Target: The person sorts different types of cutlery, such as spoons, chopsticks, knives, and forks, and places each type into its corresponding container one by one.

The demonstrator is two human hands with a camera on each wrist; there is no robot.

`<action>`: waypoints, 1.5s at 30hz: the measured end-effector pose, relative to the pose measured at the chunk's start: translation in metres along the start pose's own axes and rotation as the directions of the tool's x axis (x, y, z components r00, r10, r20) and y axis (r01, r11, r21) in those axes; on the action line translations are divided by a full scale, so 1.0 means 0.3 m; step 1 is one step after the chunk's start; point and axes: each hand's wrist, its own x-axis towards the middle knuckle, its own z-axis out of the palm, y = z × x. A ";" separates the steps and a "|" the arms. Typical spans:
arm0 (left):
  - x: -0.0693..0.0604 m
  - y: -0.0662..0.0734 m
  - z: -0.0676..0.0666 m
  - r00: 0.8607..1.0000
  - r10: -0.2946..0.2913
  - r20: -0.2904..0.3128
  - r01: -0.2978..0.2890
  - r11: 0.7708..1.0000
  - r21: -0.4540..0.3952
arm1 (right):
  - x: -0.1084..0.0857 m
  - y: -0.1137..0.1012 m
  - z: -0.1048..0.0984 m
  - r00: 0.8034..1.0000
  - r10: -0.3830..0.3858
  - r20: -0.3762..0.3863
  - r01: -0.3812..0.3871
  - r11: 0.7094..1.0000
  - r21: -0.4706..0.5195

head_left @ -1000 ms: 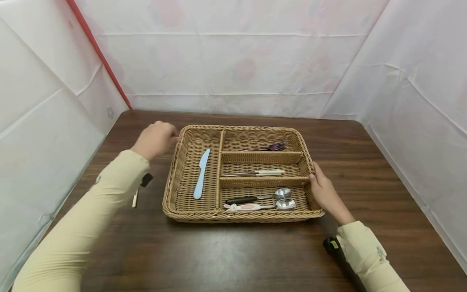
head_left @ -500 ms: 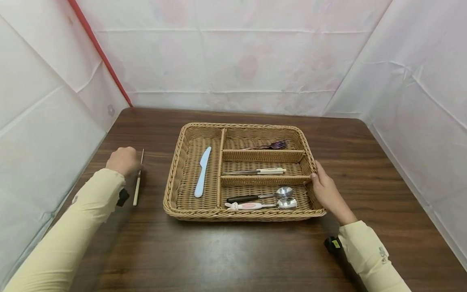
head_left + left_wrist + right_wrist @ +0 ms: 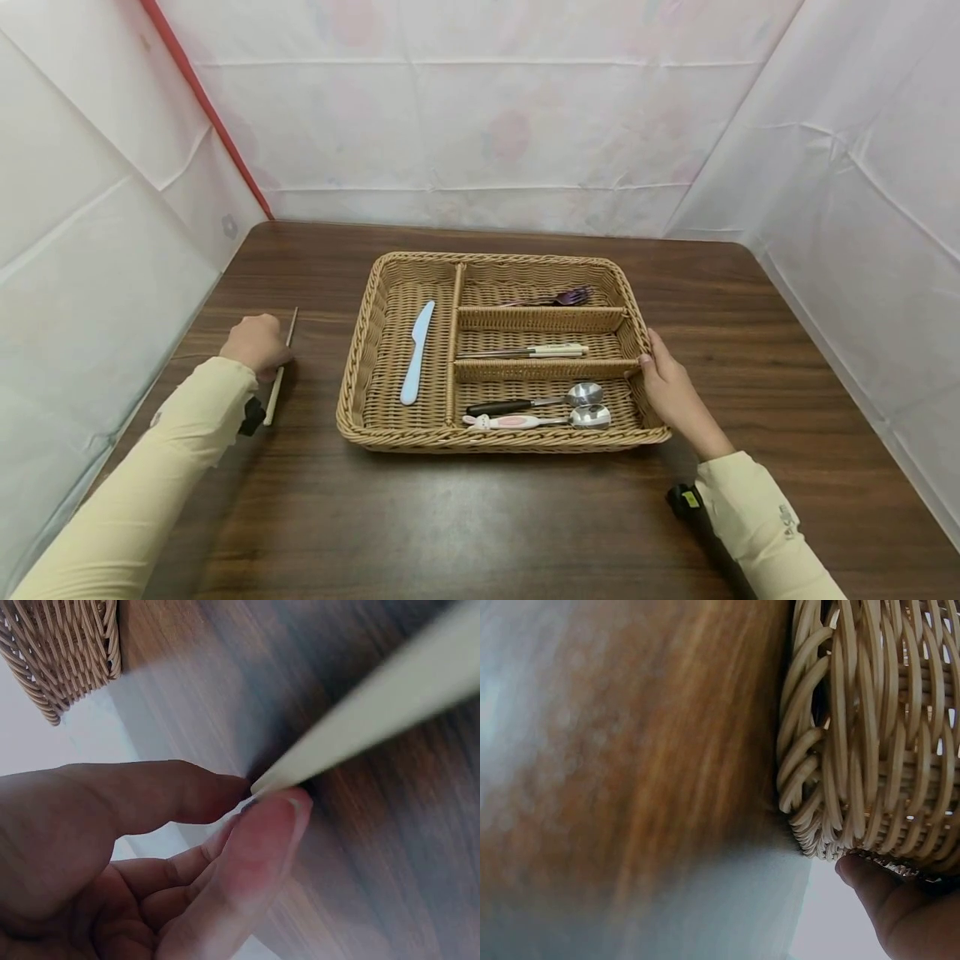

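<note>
My left hand is at the left of the table, pinching a chopstick with a cream handle and thin dark tip. In the left wrist view, thumb and forefinger meet at the handle of this chopstick. My right hand holds the right rim of a woven basket, its thumb over the edge. A light blue knife lies in the basket's long left compartment. Cream-handled chopsticks lie in the middle right compartment, a purple fork behind them. In front are a black-handled spoon and a rabbit-handled spoon.
The dark wooden table extends around the basket on every side. White plastic sheeting encloses the back and both sides, with a red strip at the back left corner.
My left hand has moved from the basket's left rim, leftward and toward me, to the chopstick and now pinches it. The chopstick has tilted slightly. My right hand stays on the basket.
</note>
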 end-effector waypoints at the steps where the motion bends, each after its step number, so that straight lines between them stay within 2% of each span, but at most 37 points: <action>1: 0.000 0.000 0.002 1.000 -0.003 0.003 0.003 1.000 -0.007 | 0.000 0.000 0.000 1.000 0.001 0.002 -0.001 1.000 0.003; 6: -0.002 -0.004 0.008 1.000 -0.008 0.025 0.009 1.000 -0.029 | -0.001 -0.002 0.000 1.000 0.009 0.010 -0.010 1.000 0.005; 11: -0.009 0.002 -0.007 1.000 0.005 0.007 -0.005 1.000 -0.005 | 0.000 -0.006 -0.002 1.000 0.020 0.022 -0.020 1.000 0.009; 17: -0.021 0.040 -0.054 0.998 0.063 0.003 -0.063 0.997 0.042 | -0.001 -0.006 -0.004 1.000 0.024 0.019 -0.024 1.000 0.009; 24: -0.033 0.097 -0.099 0.995 0.103 -0.010 -0.102 0.992 0.072 | -0.002 -0.004 -0.003 1.000 0.018 0.014 -0.018 1.000 0.011; 27: -0.040 0.136 -0.122 0.994 0.111 -0.013 -0.109 0.990 0.092 | -0.001 -0.003 -0.003 1.000 0.015 0.008 -0.015 1.000 0.010; 31: -0.039 0.189 -0.149 0.985 0.164 -0.052 -0.155 0.977 0.149 | 0.000 -0.005 -0.005 1.000 0.015 0.007 -0.015 1.000 0.010; 35: -0.033 0.263 -0.173 0.969 0.233 -0.088 -0.212 0.958 0.195 | -0.001 -0.005 -0.008 1.000 0.014 0.006 -0.014 1.000 0.007; 39: -0.023 0.360 -0.190 0.942 0.316 -0.111 -0.280 0.925 0.257 | -0.003 -0.006 -0.009 1.000 0.016 0.005 -0.016 1.000 0.009; 43: -0.014 0.453 -0.186 0.921 0.377 -0.104 -0.327 0.888 0.322 | -0.003 -0.006 -0.007 1.000 0.011 0.007 -0.011 1.000 0.007; 45: -0.012 0.496 -0.176 0.916 0.390 -0.089 -0.340 0.877 0.339 | -0.003 -0.007 -0.005 1.000 0.009 0.009 -0.009 1.000 0.005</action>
